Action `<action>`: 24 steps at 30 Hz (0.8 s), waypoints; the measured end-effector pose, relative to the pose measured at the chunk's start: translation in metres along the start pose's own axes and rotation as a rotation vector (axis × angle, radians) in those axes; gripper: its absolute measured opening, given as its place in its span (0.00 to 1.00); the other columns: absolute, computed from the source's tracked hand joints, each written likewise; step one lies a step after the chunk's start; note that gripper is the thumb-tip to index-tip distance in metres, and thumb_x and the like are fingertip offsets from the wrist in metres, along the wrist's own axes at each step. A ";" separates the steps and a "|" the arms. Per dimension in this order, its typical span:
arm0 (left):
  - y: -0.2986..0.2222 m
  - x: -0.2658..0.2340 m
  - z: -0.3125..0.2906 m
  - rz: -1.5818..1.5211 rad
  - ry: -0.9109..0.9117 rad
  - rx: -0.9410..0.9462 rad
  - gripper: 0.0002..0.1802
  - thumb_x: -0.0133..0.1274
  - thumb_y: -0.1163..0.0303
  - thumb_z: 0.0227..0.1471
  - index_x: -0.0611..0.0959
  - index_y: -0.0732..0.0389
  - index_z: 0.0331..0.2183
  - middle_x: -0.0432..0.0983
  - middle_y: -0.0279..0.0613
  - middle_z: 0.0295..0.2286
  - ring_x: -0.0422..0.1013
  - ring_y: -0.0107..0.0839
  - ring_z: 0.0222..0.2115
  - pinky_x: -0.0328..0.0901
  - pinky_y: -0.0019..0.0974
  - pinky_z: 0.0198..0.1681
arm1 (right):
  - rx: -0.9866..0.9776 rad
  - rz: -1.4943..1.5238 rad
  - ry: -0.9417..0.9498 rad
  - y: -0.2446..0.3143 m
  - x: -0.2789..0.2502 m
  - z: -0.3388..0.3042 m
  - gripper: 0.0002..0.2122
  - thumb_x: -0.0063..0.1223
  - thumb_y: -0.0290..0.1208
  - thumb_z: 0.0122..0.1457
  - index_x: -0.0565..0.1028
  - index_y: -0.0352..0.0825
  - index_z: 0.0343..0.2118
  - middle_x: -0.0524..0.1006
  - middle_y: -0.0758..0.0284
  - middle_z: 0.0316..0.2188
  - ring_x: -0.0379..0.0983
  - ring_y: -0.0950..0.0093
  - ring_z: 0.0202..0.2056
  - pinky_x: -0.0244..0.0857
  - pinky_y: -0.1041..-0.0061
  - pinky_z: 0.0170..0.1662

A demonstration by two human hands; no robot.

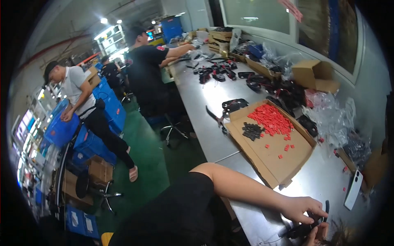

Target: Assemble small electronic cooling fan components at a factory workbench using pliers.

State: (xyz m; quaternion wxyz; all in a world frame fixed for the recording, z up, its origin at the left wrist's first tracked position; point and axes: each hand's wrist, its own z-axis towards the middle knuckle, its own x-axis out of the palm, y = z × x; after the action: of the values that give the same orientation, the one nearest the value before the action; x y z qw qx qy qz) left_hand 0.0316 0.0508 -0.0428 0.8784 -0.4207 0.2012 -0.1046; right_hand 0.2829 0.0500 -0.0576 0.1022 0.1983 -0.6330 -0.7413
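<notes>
My left hand (304, 209) reaches in on a bare forearm at the lower right, fingers bent over a black plastic part (298, 232). Below it, my right hand (319, 235) shows only in part, its fingers pressed against the same part. A curved black piece stands up beside the left fingertips. The part's exact kind is hard to make out, since the fingers and the picture's dark rim cover much of it. Beyond my forearm lies a shallow cardboard tray (269, 164) with a heap of small red pieces (273, 119) and a smaller pile of black pieces (252, 130).
Pliers (214, 116) lie left of the tray. A white phone (353, 190) rests at the right, near clear plastic bags (330, 117) and an open carton (315, 75). Black assemblies (215, 71) cover the far metal table (191, 92). One person (145, 74) works there; another (80, 92) stands left by blue bins.
</notes>
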 end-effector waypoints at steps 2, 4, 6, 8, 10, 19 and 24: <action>0.004 0.001 0.001 -0.040 -0.029 0.004 0.30 0.55 0.72 0.50 0.77 0.63 0.58 0.74 0.50 0.40 0.76 0.41 0.40 0.71 0.40 0.45 | 0.019 0.014 -0.026 0.002 0.003 0.004 0.10 0.59 0.33 0.64 0.72 0.34 0.41 0.76 0.66 0.36 0.71 0.79 0.30 0.68 0.79 0.32; 0.023 0.011 0.008 -0.001 -0.079 0.081 0.23 0.55 0.72 0.49 0.82 0.64 0.50 0.77 0.51 0.38 0.75 0.45 0.39 0.70 0.40 0.44 | -0.006 0.116 -0.065 -0.007 0.002 0.005 0.10 0.60 0.32 0.64 0.72 0.34 0.41 0.76 0.65 0.36 0.72 0.78 0.31 0.68 0.78 0.33; 0.018 0.009 0.021 0.052 -0.040 0.176 0.17 0.55 0.72 0.48 0.85 0.64 0.42 0.78 0.52 0.37 0.75 0.47 0.39 0.69 0.43 0.45 | -0.119 0.117 -0.071 -0.013 -0.001 0.007 0.09 0.60 0.31 0.64 0.72 0.33 0.40 0.78 0.61 0.40 0.75 0.72 0.37 0.71 0.76 0.37; 0.014 -0.003 0.009 0.101 -0.106 0.168 0.17 0.55 0.72 0.48 0.85 0.64 0.42 0.78 0.52 0.37 0.75 0.47 0.39 0.69 0.43 0.45 | -0.204 0.226 -0.072 -0.026 -0.006 0.010 0.09 0.58 0.30 0.65 0.73 0.31 0.41 0.79 0.57 0.42 0.77 0.66 0.42 0.73 0.73 0.42; 0.005 -0.015 -0.003 0.154 -0.161 0.155 0.17 0.55 0.71 0.48 0.85 0.64 0.42 0.78 0.51 0.37 0.75 0.47 0.39 0.69 0.43 0.45 | -0.222 0.192 -0.027 -0.013 0.004 0.013 0.09 0.58 0.30 0.65 0.73 0.30 0.41 0.79 0.57 0.41 0.77 0.67 0.42 0.73 0.72 0.42; 0.000 -0.003 -0.007 0.196 -0.237 0.152 0.19 0.56 0.71 0.48 0.84 0.64 0.43 0.78 0.51 0.36 0.75 0.47 0.39 0.69 0.44 0.46 | -0.238 0.203 -0.034 -0.014 0.006 0.019 0.14 0.58 0.33 0.66 0.72 0.29 0.47 0.78 0.57 0.45 0.77 0.69 0.40 0.73 0.73 0.41; 0.003 0.010 0.003 0.207 -0.200 0.147 0.19 0.57 0.70 0.47 0.84 0.65 0.44 0.78 0.50 0.35 0.75 0.47 0.39 0.68 0.44 0.46 | -0.028 0.230 -0.074 -0.001 0.005 0.022 0.10 0.56 0.31 0.67 0.73 0.31 0.47 0.78 0.57 0.46 0.77 0.68 0.41 0.74 0.75 0.39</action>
State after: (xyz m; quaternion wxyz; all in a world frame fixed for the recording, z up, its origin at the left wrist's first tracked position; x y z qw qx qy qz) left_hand 0.0420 0.0512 -0.0455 0.9286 -0.3404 0.1468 0.0145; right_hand 0.2694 0.0684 -0.0568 0.1658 0.0956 -0.6444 -0.7404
